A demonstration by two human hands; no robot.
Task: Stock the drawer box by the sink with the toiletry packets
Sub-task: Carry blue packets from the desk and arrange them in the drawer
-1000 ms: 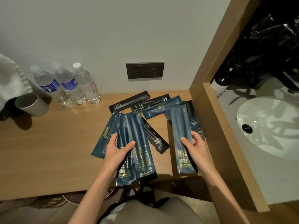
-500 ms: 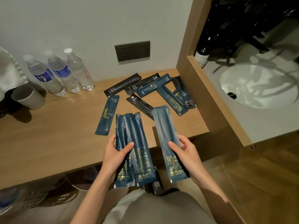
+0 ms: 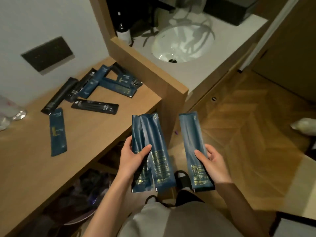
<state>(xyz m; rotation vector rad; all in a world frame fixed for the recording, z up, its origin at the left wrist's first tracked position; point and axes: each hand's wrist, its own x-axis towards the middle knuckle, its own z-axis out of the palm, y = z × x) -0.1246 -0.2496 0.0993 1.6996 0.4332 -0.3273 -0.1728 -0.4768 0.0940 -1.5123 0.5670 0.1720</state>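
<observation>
**Packets lifted clear of the tabletop**

Carried off the wooden tabletop (image 3: 95,134), two dark blue foil packets (image 3: 150,151) are clamped in the left hand (image 3: 135,158), one (image 3: 193,147) in the right hand (image 3: 212,161). Remaining packets (image 3: 95,93) lie left of the white sink (image 3: 183,41). Nothing appears stocked yet.

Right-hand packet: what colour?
Dark blue packet with gold print, head view.

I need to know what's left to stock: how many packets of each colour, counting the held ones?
Blue packets: 6 (2 in left hand, 1 in right hand, 3 on desk)
Black packets: 3
Dark packet, colour unclear: 1
Total: 10
</observation>
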